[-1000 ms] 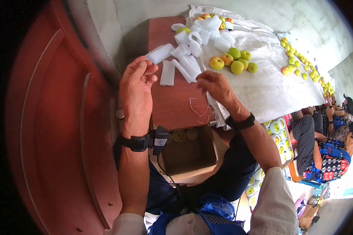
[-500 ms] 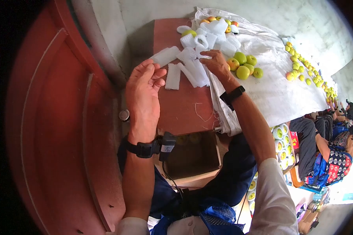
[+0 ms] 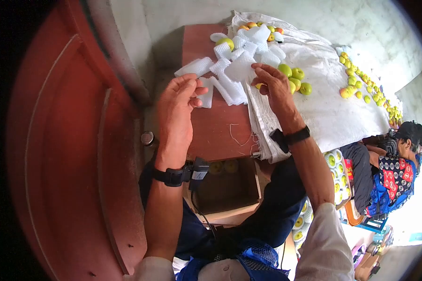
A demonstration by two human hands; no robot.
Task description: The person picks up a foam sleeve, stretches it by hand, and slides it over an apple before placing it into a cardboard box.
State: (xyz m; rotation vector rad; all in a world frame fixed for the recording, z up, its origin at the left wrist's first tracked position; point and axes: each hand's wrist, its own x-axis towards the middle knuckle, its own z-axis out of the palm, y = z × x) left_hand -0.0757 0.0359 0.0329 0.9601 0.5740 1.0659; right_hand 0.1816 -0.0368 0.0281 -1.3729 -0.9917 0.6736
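My left hand is raised over the left part of the red tabletop, fingers loosely curled and apart, with nothing visible in them. Behind its fingertips lies a white foam net sleeve. My right hand is to the right, fingertips pinched at the edge of another white foam net sleeve; the exact contact is small. More foam sleeves lie in a loose pile beyond the hands. Beside my right hand, several green-yellow apples rest on the white cloth, partly hidden by it.
A brown box with apples inside stands below the table edge. Many apples line the far side of the cloth. Sleeved apples fill a box at right, near a seated person. A red door is at left.
My right hand has drawn back toward me and slightly right, with a foam net sleeve at its fingertips. My left hand has shifted slightly right. The person at right has leaned over.
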